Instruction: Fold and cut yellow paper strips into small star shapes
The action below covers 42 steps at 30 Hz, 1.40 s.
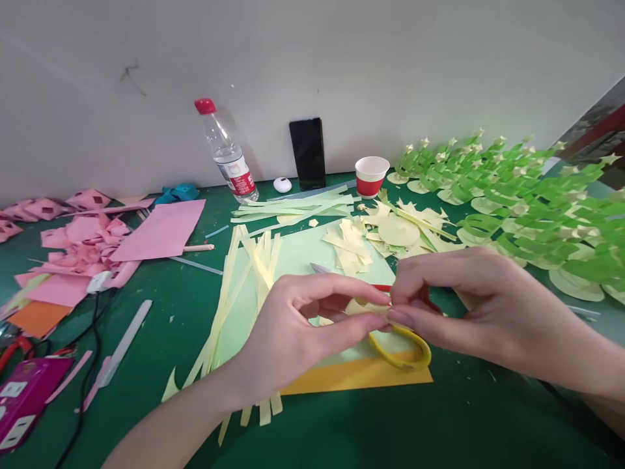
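My left hand (312, 319) and my right hand (454, 306) meet fingertip to fingertip over the middle of the table. Between their pinched fingers is a pale yellow paper strip (360, 306), mostly covered by the fingers. Beneath the hands lie scissors with a yellow-and-red handle (424, 357), their blade tip poking out beyond my left fingers. The scissors rest on a light green paper sheet (303, 251) with an orange-yellow sheet (336, 376) under its near edge. Long pale yellow strips (263, 260) lie to the left, and short cut strips (349, 246) lie just beyond the hands.
Many green paper spirals topped with stars (532, 215) fill the right side. Along the wall stand a water bottle (229, 159), a phone (307, 153) and a paper cup (372, 177). Pink paper (159, 228), a cable (97, 339) and a purple box (29, 397) lie left.
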Each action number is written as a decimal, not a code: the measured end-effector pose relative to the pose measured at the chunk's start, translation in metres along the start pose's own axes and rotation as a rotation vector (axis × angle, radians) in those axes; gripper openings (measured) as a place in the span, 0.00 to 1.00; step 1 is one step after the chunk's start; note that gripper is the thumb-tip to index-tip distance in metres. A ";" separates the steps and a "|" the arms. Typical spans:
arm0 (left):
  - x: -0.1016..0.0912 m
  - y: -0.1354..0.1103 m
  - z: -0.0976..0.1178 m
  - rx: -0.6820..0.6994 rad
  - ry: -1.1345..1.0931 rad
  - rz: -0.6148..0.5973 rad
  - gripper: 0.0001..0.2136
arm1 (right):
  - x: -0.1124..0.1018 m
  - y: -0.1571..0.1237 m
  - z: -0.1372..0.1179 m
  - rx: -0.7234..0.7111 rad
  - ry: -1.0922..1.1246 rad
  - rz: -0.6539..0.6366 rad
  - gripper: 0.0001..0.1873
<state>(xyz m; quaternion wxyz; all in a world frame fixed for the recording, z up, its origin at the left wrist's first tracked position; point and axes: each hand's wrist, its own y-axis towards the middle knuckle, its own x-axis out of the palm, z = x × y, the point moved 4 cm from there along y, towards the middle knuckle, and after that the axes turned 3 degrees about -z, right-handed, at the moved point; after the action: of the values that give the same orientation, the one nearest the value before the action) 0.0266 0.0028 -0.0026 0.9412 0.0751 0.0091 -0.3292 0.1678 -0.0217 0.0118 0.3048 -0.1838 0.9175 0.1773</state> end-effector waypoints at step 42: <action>-0.006 0.002 -0.013 -0.321 -0.227 0.007 0.03 | 0.005 -0.002 0.001 0.022 -0.098 -0.026 0.12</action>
<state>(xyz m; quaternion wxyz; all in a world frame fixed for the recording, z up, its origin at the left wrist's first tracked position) 0.0239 0.0104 -0.0152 0.9373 -0.1137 -0.0449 -0.3264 0.1655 -0.0236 0.0074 0.3535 -0.1833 0.9010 0.1722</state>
